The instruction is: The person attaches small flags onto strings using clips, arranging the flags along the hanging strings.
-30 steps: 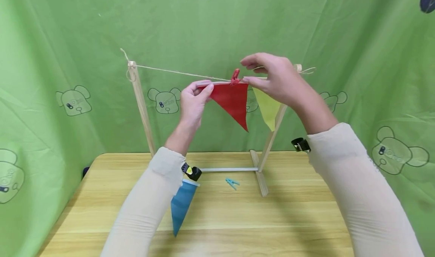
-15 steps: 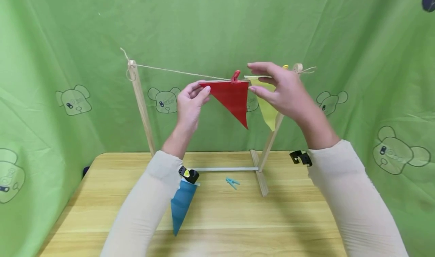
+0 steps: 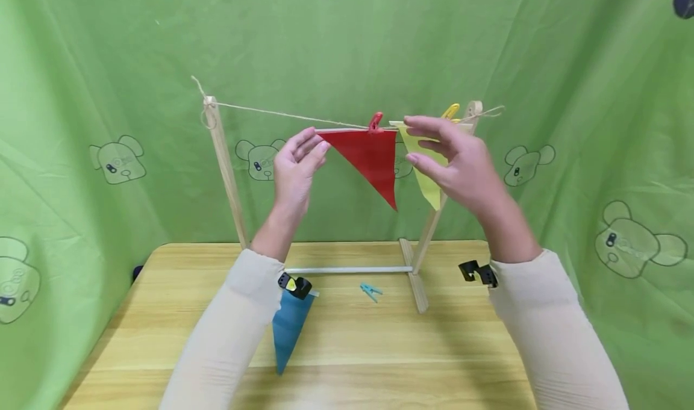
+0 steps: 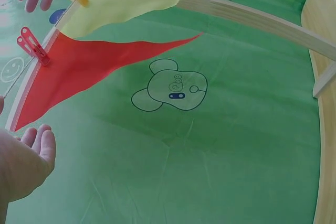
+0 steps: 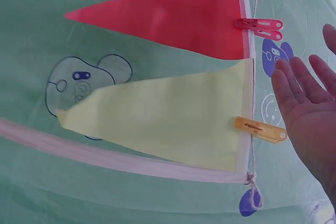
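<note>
Evidently the red flag [image 3: 374, 157] is up: it hangs from the string [image 3: 282, 114] by a red clip [image 3: 375, 123] set toward the three o'clock end of its top edge. At three o'clock from it hangs the yellow flag [image 5: 168, 116], held by a yellow clip [image 5: 260, 129]. The left hand [image 3: 294, 170], at nine o'clock, has fingers loosely parted beside the red flag's unclipped corner; whether they touch it I cannot tell. The right hand [image 3: 468, 166], at three o'clock, is wide, thumb apart from fingers, gripping nothing. Of three flags in view, one seems left: the blue flag [image 3: 291, 326] lies at seven o'clock on the table [image 3: 461, 350], with a blue clip [image 3: 371, 291] at six o'clock, apart from it. No container shows; the string carries the two hung flags, stretched between a left post [image 3: 226, 163] at nine o'clock and a right post [image 3: 428, 235] near four.
</note>
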`<state>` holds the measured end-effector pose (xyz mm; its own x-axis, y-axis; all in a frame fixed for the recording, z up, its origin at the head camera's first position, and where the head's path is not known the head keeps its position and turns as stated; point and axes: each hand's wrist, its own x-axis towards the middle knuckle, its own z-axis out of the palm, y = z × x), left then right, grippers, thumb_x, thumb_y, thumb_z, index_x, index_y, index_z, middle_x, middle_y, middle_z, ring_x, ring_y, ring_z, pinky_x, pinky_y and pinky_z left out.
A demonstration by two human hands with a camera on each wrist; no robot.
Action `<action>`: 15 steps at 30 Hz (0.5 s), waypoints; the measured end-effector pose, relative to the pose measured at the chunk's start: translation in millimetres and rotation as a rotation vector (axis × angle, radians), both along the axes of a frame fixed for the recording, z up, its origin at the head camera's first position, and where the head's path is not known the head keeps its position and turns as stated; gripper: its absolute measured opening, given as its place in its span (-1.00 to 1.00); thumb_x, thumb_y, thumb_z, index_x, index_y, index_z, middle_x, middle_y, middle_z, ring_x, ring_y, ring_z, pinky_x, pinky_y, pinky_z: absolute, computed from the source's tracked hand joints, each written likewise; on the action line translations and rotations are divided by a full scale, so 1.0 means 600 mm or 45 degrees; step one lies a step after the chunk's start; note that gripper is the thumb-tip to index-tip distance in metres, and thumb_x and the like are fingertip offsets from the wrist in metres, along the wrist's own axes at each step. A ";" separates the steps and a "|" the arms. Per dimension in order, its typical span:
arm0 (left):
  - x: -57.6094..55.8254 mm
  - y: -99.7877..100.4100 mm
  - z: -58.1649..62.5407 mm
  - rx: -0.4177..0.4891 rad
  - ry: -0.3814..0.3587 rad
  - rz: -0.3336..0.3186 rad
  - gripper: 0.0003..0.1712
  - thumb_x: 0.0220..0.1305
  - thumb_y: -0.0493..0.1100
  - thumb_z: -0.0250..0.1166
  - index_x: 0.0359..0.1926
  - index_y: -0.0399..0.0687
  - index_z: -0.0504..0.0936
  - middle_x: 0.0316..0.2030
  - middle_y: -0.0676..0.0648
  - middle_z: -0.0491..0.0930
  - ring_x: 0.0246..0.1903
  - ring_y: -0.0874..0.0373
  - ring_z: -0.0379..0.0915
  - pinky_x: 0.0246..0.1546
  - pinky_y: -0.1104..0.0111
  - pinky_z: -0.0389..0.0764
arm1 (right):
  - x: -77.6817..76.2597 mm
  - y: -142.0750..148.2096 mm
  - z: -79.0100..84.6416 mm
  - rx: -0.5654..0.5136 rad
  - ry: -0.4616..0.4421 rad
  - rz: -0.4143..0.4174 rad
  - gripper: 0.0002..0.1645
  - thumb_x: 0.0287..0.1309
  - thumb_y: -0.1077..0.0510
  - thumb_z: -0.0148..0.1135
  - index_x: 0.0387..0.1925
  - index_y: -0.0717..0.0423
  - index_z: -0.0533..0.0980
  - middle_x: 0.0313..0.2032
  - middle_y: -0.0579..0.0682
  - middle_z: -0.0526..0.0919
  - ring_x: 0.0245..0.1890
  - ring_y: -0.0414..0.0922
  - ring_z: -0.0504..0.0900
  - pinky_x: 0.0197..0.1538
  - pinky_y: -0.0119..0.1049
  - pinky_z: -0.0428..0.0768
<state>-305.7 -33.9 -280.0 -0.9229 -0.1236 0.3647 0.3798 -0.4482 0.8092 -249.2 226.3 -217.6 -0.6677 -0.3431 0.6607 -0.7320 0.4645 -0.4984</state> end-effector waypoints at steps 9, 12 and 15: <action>0.013 -0.025 -0.026 -0.066 0.045 -0.034 -0.41 0.40 -0.31 0.33 0.40 -0.26 0.43 0.27 -0.25 0.57 0.21 -0.08 0.60 0.19 0.31 0.65 | 0.008 0.007 -0.056 -0.168 -0.075 0.115 -0.36 0.24 0.47 0.32 0.35 0.22 0.46 0.31 0.08 0.58 0.30 -0.06 0.58 0.32 -0.35 0.56; 0.019 -0.033 -0.033 -0.102 0.069 -0.035 -0.43 0.41 -0.28 0.32 0.39 -0.24 0.43 0.29 -0.27 0.55 0.23 -0.05 0.59 0.24 0.29 0.62 | 0.012 0.010 -0.071 -0.239 -0.130 0.135 -0.38 0.28 0.46 0.29 0.35 0.25 0.45 0.33 0.05 0.56 0.31 -0.12 0.57 0.33 -0.35 0.55; 0.026 -0.040 -0.041 -0.132 0.095 -0.035 -0.44 0.43 -0.27 0.30 0.39 -0.25 0.43 0.30 -0.26 0.54 0.25 -0.03 0.58 0.28 0.29 0.59 | 0.016 0.012 -0.086 -0.276 -0.153 0.147 -0.39 0.29 0.45 0.28 0.36 0.27 0.44 0.34 0.07 0.55 0.32 -0.10 0.56 0.33 -0.36 0.55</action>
